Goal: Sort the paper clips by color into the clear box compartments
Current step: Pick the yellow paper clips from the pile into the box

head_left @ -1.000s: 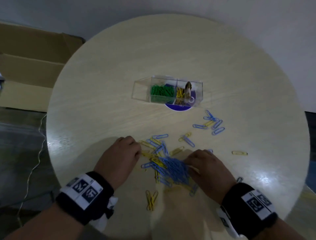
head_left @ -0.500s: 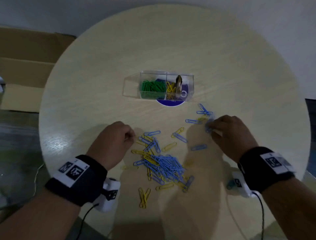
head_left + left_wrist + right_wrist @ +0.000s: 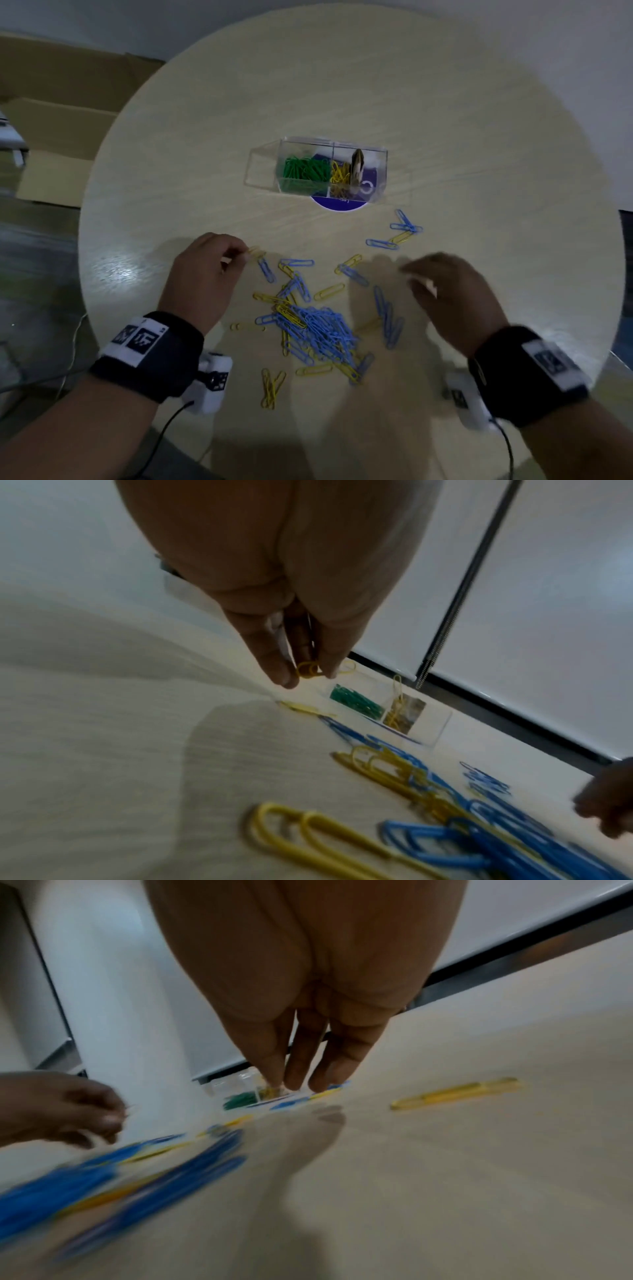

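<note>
A clear box [image 3: 378, 171] stands mid-table; its left compartment holds green clips [image 3: 303, 169], the middle one yellow clips [image 3: 339, 174]. A tangled pile of blue and yellow paper clips [image 3: 315, 329] lies near me, with loose ones scattered around it. My left hand [image 3: 244, 255] hovers left of the pile and pinches a yellow clip [image 3: 256, 253] between thumb and fingers; the pinched yellow clip [image 3: 308, 669] shows below the left hand [image 3: 304, 676]. My right hand [image 3: 409, 274] is blurred, right of the pile. In the wrist view the right hand [image 3: 294, 1083] has straight fingers with nothing in them.
A few blue and yellow clips [image 3: 399, 234] lie apart, right of the box. A purple disc [image 3: 339, 204] shows under the box. Flattened cardboard [image 3: 51, 120] lies on the floor at left. The round table's edge [image 3: 89, 308] curves close to my wrists.
My right hand went from the pile to the loose blue clips at right and has now drawn back a little. My left hand has lifted, pinching a yellow clip.
</note>
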`<state>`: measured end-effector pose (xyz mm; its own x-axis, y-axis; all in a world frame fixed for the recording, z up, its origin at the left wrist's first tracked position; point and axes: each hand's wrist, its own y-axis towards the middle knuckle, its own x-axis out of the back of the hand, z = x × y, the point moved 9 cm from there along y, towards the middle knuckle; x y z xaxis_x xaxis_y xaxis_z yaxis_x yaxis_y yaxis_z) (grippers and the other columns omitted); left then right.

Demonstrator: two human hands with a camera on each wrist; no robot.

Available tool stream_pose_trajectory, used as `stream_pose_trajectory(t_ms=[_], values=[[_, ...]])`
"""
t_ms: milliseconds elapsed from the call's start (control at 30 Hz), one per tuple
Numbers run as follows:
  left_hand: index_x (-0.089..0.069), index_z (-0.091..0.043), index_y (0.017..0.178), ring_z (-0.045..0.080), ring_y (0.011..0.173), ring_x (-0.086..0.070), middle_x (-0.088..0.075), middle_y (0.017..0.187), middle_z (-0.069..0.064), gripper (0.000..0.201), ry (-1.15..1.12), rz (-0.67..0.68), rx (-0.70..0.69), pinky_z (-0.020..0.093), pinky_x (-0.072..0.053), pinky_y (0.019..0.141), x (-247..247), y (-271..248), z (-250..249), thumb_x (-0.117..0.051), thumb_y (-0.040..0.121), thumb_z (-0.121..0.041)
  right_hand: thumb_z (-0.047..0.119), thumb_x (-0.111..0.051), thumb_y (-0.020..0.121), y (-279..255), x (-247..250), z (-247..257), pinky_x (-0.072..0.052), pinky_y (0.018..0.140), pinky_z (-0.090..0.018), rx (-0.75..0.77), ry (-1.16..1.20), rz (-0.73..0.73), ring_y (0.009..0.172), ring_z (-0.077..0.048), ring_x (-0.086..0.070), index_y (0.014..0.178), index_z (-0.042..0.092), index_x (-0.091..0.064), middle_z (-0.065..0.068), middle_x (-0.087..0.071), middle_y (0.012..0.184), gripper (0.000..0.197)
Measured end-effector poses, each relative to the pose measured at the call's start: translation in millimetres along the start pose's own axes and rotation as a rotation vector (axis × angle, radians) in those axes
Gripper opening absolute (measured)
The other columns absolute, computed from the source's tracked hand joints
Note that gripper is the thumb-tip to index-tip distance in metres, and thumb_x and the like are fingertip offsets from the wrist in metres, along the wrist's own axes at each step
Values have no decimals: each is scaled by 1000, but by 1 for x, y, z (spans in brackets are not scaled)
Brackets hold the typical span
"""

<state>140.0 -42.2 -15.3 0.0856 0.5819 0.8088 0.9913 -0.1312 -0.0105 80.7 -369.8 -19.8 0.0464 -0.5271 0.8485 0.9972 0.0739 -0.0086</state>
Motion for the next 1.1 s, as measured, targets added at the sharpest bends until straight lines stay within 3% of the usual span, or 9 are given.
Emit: stream_pose_trajectory(t_ms=[167,267,433,533,633,733,867,967,1100], values=[[-67,-24,89,19,80,-62,-65,83,-4,11,145,101,-67,31,-46,76,-6,-8,6,-59,85,-30,-1,-66,74,54,-6,-1,-51,75,-41,53,-182,47,78,-41,-62,95,15,-74,-16,-69,93,28],[-68,-23,90,23,82,-61,-65,83,-2,13,208,150,-58,32,-47,75,-9,-9,14,-59,86,-32,8,-64,77,57,-9,-11,-50,75,-39,-53,-209,109,85,-39,-61,92,17,-73,-15,-65,91,19],[-66,-22,91,20,79,-57,-62,83,-1,4,172,72,15,33,-47,73,4,-7,21,-64,89,-20,13,-66,77,41,-8,-21,-48,70,-39,-126,-227,162,77,-40,-61,79,11,-68,-18,-61,80,4],[-67,-22,90,17,80,-61,-67,85,-2,4,118,24,88,31,-50,75,7,-3,27,-67,87,-20,15,-66,75,32,-11,-27,-45,70,-35,-205,-157,193,76,-38,-60,76,17,-64,-12,-56,78,3],[-70,-20,94,21,84,-66,-71,88,1,9,144,44,104,32,-52,78,-1,-3,28,-69,85,-22,14,-67,76,30,-11,-11,-46,71,-36,-166,-106,150,79,-36,-61,79,18,-63,-10,-61,81,7],[-70,-17,103,25,90,-64,-69,95,5,18,211,76,101,34,-50,80,-6,-6,26,-68,87,-24,12,-67,78,41,-13,24,-48,72,-33,-8,-33,106,79,-27,-62,93,22,-69,-4,-65,85,18],[-68,-15,102,26,88,-61,-58,93,4,15,245,142,119,34,-45,78,-8,-4,25,-65,88,-17,11,-65,82,59,-38,59,-45,75,-34,180,-131,250,84,-32,-61,99,18,-72,-9,-64,88,20],[-66,-15,95,26,85,-58,-51,91,2,10,242,203,136,33,-43,75,-13,-1,24,-65,86,-15,12,-65,81,67,-52,59,-45,77,-38,141,-162,353,88,-37,-60,96,13,-71,-14,-61,93,16],[-63,-16,95,26,86,-59,-61,92,4,8,296,235,109,33,-42,70,-15,-3,20,-62,88,-18,19,-67,81,69,-55,46,-44,77,-37,8,-184,414,88,-34,-56,88,12,-66,-14,-53,98,9]])
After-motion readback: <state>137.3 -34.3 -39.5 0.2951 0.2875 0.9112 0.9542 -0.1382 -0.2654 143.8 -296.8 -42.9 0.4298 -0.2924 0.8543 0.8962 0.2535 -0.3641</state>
